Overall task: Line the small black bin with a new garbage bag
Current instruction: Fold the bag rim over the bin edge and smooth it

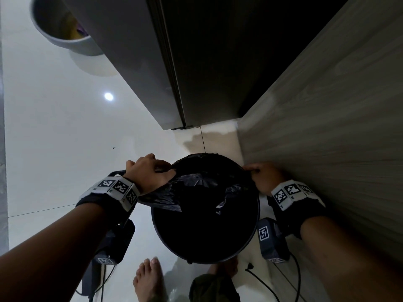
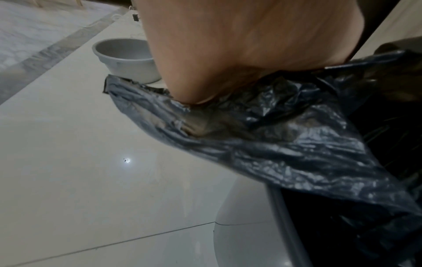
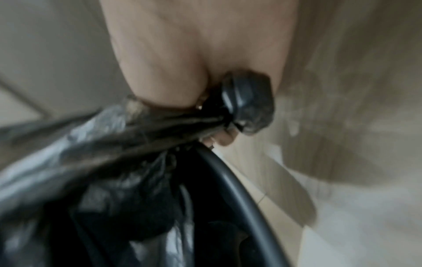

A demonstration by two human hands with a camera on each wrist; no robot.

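small black bin (image 1: pixel 205 240) stands on the white tile floor (image 1: pixel 65 138), just beside the wood-grain wall (image 1: pixel 327 105) on the right. black garbage bag (image 1: pixel 196 186) lies crumpled over the bin's far rim, partly hanging inside. left hand (image 1: pixel 150 173) grip clamped on the bag's left edge, fingers curled round the plastic. right hand (image 1: pixel 265 175) grip pinched on the bag's right edge at the rim. grey basin (image 1: pixel 63 29) on the floor, far left.

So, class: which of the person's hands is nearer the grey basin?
Left. The left hand is on the bin's basin side; the right hand is across it by the wood-grain panel.
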